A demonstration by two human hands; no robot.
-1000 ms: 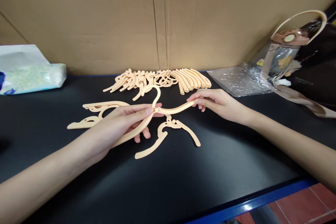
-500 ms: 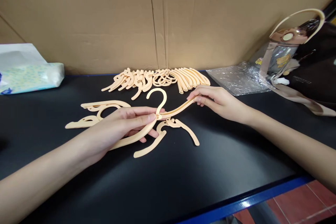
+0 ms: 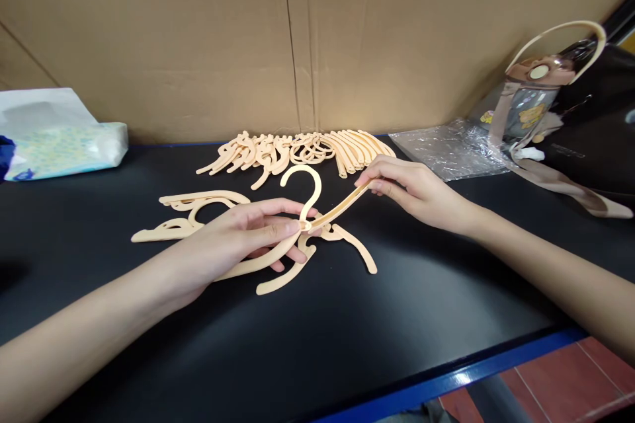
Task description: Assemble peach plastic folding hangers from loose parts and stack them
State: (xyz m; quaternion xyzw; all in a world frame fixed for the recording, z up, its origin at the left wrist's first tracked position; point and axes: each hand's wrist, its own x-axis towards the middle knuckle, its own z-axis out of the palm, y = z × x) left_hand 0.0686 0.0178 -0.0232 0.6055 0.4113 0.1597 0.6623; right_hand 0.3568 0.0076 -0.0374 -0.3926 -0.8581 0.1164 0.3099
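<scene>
A beige plastic folding hanger (image 3: 310, 201) is held just above the black table (image 3: 347, 344) with its hook standing up. My left hand (image 3: 238, 238) pinches its left arm close to the centre joint, fingers closed around it. My right hand (image 3: 411, 192) pinches the tip of its right arm. Beneath it another beige hanger (image 3: 342, 244) lies flat on the table. Left of my left hand rests a folded hanger (image 3: 183, 211).
A row of several beige hangers (image 3: 297, 149) lies along the cardboard wall (image 3: 297, 39). A tissue pack (image 3: 59, 145) sits far left. A clear plastic bag (image 3: 446, 152), a strapped water bottle (image 3: 536, 92) and a dark bag (image 3: 595, 139) stand at the right. The blue table edge (image 3: 471, 377) runs near me.
The held hanger's hook has swung up and to the right into an upright position. My right hand has lifted the right arm tip slightly; my left hand keeps its pinch.
</scene>
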